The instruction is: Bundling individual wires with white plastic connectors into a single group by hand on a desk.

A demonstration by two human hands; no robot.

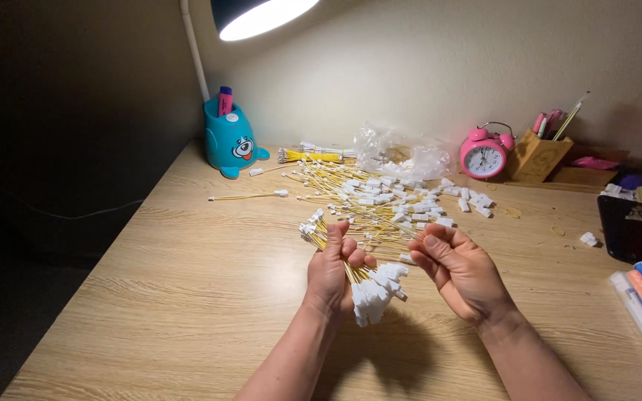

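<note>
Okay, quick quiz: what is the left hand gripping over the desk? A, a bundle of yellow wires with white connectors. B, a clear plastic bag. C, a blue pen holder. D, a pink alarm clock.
A: the left hand is closed around a bundle of yellow wires with white connectors at both ends.

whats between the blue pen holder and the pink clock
In the head view, between the pen holder and the clock lie a yellow wire bundle and a clear plastic bag.

Matt wood-grain desk, glossy plastic clock, crinkly clear bag (probably thin plastic film).
</note>
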